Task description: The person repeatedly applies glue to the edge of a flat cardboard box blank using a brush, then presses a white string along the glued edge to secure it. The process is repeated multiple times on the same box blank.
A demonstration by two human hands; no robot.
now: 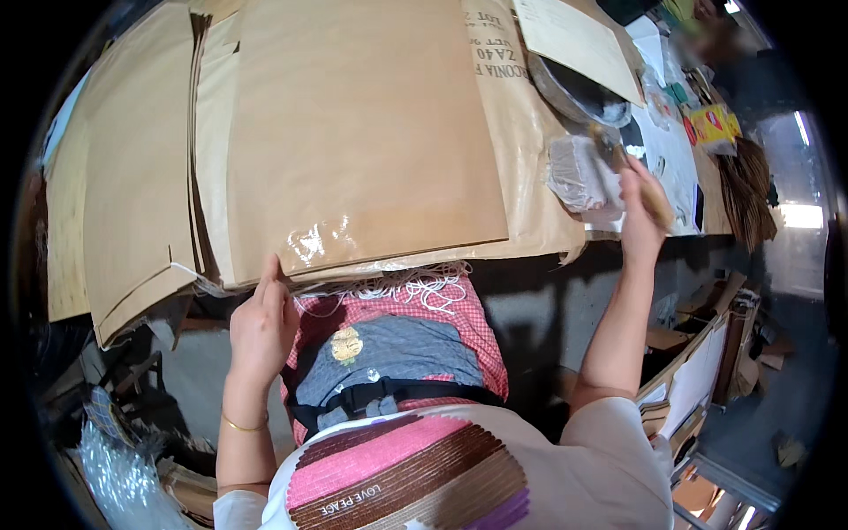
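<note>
Big brown paper sheets (353,132) cover most of the table. On the right, a bowl (583,93), a wrapped bundle (574,172) and small boxes (711,124) crowd the way.

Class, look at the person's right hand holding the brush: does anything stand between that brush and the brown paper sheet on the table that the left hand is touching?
Nothing visible does. The right hand holds the brush raised at the table's right end, beside a clear wrapped bundle. The brown paper sheet lies uncovered to its left, the left hand at its near edge.

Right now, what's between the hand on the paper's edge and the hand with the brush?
In the head view, the brown paper sheet spans between the left hand and right hand holding the brush.
</note>
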